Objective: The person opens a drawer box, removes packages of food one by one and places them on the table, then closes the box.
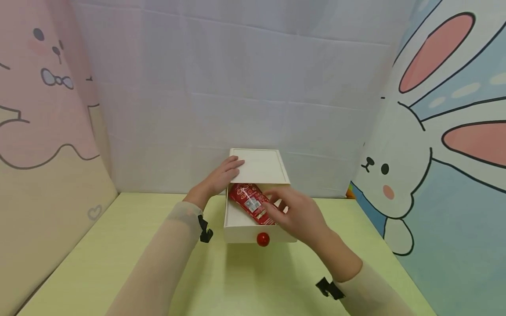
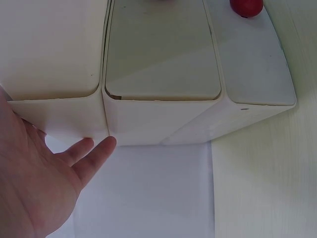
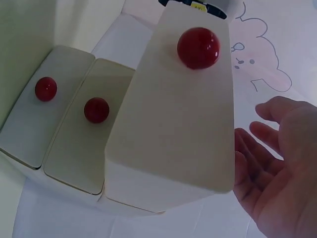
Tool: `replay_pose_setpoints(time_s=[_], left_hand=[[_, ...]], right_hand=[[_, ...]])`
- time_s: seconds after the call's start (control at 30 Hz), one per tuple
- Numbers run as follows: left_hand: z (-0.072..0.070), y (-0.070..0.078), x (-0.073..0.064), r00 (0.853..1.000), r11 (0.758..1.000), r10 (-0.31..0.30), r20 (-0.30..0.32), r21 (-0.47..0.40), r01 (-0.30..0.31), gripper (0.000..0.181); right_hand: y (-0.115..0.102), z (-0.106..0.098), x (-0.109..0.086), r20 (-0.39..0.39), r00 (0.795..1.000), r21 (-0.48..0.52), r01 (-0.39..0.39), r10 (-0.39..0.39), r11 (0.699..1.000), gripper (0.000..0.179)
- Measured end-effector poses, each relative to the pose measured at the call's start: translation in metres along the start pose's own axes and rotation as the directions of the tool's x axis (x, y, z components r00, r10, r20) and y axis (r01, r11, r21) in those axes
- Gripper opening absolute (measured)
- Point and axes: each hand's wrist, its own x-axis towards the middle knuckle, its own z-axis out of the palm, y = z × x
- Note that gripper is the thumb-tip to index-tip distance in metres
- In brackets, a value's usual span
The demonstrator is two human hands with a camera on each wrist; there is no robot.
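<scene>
A white cabinet [image 1: 261, 164] stands at the back with its top drawer [image 1: 242, 235] pulled out by a red knob [image 1: 262, 239]. Slanting inside that drawer is a shiny red packet [image 1: 250, 202] with a white label. My left hand [image 1: 221, 176] rests on the cabinet's upper left edge, fingers stretched; the left wrist view shows this hand [image 2: 54, 173] against the cabinet's side. Over the drawer's right side, my right hand [image 1: 298, 214] has loosely bent fingers close beside the packet. Whether they touch it is hard to tell. The packet is hidden in both wrist views.
Two lower closed drawers, with red knobs [image 3: 96, 110], lie below the pulled-out one. The cabinet stands on a pale green table [image 1: 158, 263] near a white cloth backdrop [image 1: 237, 87]. Printed panels [image 1: 446, 184] close off both sides.
</scene>
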Motion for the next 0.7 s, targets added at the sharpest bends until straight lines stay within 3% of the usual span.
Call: replay_pose_setpoints(time_s=[0.1, 0.2, 0.3, 0.53, 0.7], left_hand=[[0.000, -0.001, 0.001, 1.000, 1.000, 0.006, -0.003, 0.002, -0.006, 0.059], [0.001, -0.002, 0.001, 1.000, 1.000, 0.005, -0.001, -0.001, -0.005, 0.059], [0.001, -0.003, 0.000, 1.000, 1.000, 0.001, 0.003, -0.004, -0.001, 0.060], [0.000, -0.004, 0.000, 1.000, 1.000, 0.016, 0.001, 0.004, -0.016, 0.059], [0.000, -0.002, 0.000, 1.000, 1.000, 0.019, 0.004, 0.000, -0.019, 0.059]], right_hand=[[0.004, 0.000, 0.012, 0.155, 0.981, -0.068, -0.108, 0.117, 0.992, 0.035], [0.009, 0.003, 0.024, 0.306, 0.926, -0.172, -0.175, 0.222, 0.969, 0.048], [0.015, 0.009, 0.033, 0.413, 0.869, -0.260, -0.174, 0.272, 0.950, 0.065], [0.026, 0.026, 0.044, 0.547, 0.776, -0.293, -0.175, 0.314, 0.940, 0.093], [0.030, 0.034, 0.048, 0.582, 0.743, -0.299, -0.182, 0.330, 0.937, 0.103]])
